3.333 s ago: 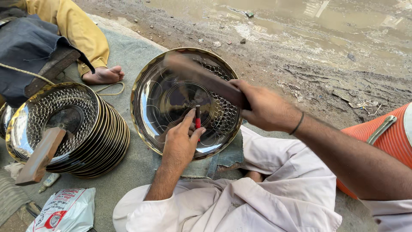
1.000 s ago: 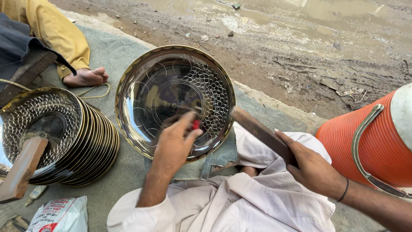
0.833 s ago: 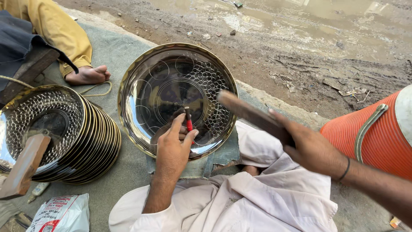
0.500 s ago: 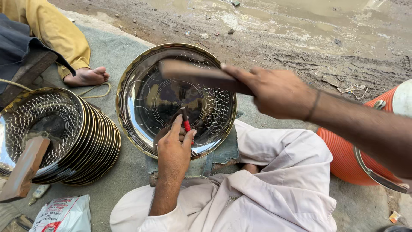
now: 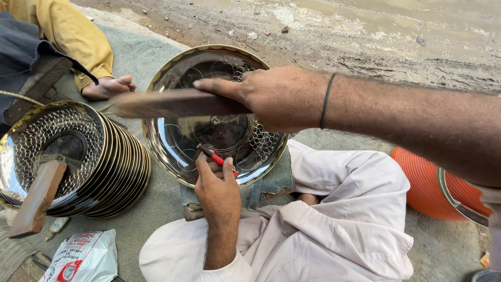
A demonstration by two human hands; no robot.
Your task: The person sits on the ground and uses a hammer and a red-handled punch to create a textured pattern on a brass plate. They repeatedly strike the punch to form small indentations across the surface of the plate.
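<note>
A shiny round metal plate (image 5: 172, 151) with a stamped dot pattern lies on a cloth pad before my crossed legs. My left hand (image 5: 216, 190) pinches a small red-handled punch (image 5: 216, 156), its tip set on the plate's inner surface. My right hand (image 5: 276, 96) grips a flat wooden mallet (image 5: 172, 103), held level over the plate and above the punch, pointing left.
A stack of patterned plates (image 5: 88, 156) leans at the left with a wooden block (image 5: 39, 198) resting in it. Another person's bare foot (image 5: 107, 86) and yellow sleeve lie beyond. An orange ribbed container (image 5: 433, 183) stands right. A white printed bag (image 5: 83, 256) lies front left.
My right hand swung the mallet from low at the right, up and leftward over the plate. My left hand kept the punch on the plate with little shift.
</note>
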